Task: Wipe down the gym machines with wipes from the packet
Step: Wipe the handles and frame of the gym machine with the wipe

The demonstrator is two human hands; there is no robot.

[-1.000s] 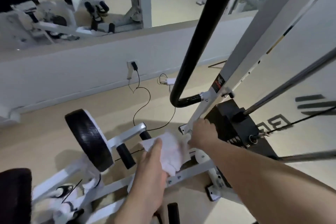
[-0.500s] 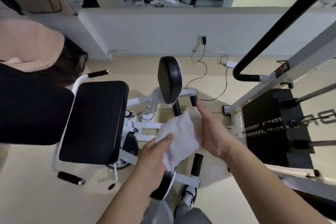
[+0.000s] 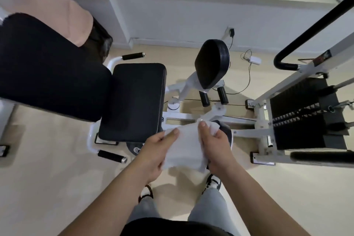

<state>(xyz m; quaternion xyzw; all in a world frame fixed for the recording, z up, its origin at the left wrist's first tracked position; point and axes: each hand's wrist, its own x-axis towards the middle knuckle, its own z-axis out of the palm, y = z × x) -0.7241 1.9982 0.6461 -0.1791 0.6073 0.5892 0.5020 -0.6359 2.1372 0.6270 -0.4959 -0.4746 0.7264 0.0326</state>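
head view. change: your right hand has left the white frame by the weight stack and joined your left hand. both now pinch one wipe, thumbs on top, in mid-air near you, right of the seat pad. likely refolding, with wiping paused. count: wipes 1; hands 2; seat pad 1; round pad 1; black grips 2; packet none in view.

A white wipe, crumpled and loosely folded, is held between the left hand and the right hand. Below it stands the gym machine, a white frame with a flat black seat, an upright black pad and a black weight stack.
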